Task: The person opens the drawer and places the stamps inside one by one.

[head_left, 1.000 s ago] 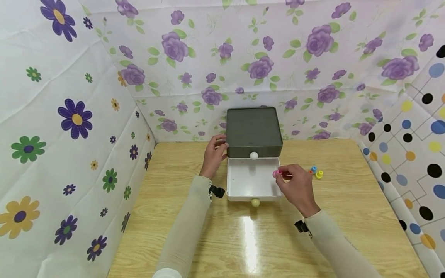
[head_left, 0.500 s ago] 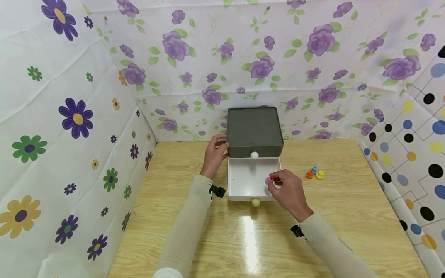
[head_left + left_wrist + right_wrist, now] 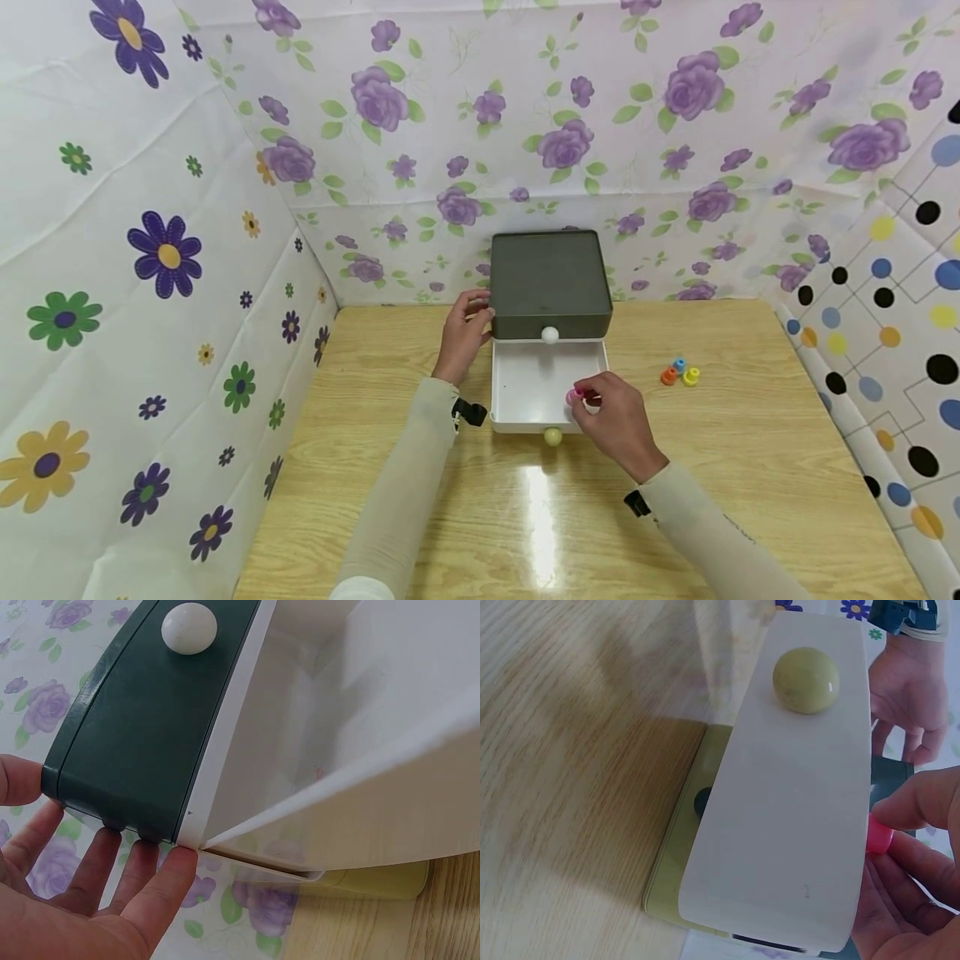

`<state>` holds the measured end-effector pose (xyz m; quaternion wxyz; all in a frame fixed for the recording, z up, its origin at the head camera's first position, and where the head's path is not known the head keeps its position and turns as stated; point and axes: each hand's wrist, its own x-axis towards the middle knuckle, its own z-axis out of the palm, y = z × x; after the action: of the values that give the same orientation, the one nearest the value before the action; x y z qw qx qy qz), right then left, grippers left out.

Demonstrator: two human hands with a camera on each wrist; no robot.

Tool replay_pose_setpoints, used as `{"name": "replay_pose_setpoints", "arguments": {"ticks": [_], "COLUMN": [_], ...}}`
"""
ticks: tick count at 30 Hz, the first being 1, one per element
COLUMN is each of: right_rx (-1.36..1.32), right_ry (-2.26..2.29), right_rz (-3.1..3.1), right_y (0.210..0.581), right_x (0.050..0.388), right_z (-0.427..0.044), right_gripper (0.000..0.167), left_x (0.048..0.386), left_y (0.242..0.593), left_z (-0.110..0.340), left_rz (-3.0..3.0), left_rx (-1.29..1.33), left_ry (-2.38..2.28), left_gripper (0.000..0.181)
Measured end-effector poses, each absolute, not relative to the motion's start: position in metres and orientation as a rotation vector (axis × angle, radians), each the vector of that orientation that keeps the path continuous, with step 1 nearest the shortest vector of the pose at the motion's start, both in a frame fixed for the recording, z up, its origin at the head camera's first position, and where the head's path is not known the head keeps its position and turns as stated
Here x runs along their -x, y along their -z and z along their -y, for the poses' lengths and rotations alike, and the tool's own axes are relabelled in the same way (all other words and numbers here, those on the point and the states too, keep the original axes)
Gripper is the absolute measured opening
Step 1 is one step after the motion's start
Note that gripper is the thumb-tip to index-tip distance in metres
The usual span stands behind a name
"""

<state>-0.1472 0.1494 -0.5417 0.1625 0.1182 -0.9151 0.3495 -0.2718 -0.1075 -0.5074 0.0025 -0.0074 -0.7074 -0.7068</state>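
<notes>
A small storage box with a dark green top drawer [image 3: 551, 279] stands at the back of the table. Its white drawer [image 3: 517, 408] is pulled out beneath the dark one, a yellow-green knob [image 3: 806, 681] on its front. Against the box's left side rests my left hand [image 3: 462, 337], its fingertips [image 3: 142, 859] touching the dark drawer's side and the white edge. My right hand [image 3: 618, 421] pinches a small pink peg-like piece [image 3: 573, 396] over the right part of the open drawer. In the right wrist view the drawer front partly hides the pink piece [image 3: 880, 835].
Orange [image 3: 668, 376], blue [image 3: 679, 365] and yellow [image 3: 692, 377] pieces of similar shape stand together on the wooden table [image 3: 735, 467], right of the box. Flower-patterned cloth [image 3: 420, 167] hangs behind. A yellow-green lower drawer [image 3: 679, 889] shows beneath the white one.
The right hand has moved left and slightly toward the front with the pink piece, from the drawer's right edge to over its inside. The left hand has stayed in place.
</notes>
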Motion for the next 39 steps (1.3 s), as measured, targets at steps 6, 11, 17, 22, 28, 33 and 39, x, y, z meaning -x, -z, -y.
{"name": "replay_pose_setpoints", "arguments": {"ticks": [6, 11, 17, 22, 28, 33, 39], "right_rx": [-0.351, -0.359, -0.359, -0.333, -0.304, -0.283, -0.227], "right_ry": [-0.968, -0.969, -0.960, -0.950, -0.934, -0.959, -0.984], "right_rz": [2.585, 2.571, 2.561, 2.555, 2.539, 2.504, 2.483], "right_y": [0.545, 0.546, 0.545, 0.543, 0.540, 0.536, 0.534], "right_x": [0.147, 0.147, 0.146, 0.148, 0.151, 0.153, 0.157], "right_z": [-0.151, -0.152, -0.154, -0.156, -0.163, -0.170, -0.182], "right_gripper": [0.017, 0.019, 0.018, 0.019, 0.018, 0.017, 0.017], "left_x": [0.273, 0.273, 0.272, 0.272, 0.272, 0.272, 0.271], "left_y": [0.508, 0.508, 0.508, 0.508, 0.507, 0.508, 0.507], "left_z": [0.106, 0.106, 0.106, 0.107, 0.107, 0.107, 0.107], "left_rz": [2.240, 2.231, 2.220, 2.221, 2.222, 2.212, 2.214], "left_rx": [0.032, 0.028, 0.022, 0.019, 0.026, 0.020, 0.016], "left_ry": [2.203, 2.210, 2.222, 2.219, 2.215, 2.222, 2.225], "left_gripper": [0.031, 0.031, 0.029, 0.029, 0.029, 0.028, 0.028]}}
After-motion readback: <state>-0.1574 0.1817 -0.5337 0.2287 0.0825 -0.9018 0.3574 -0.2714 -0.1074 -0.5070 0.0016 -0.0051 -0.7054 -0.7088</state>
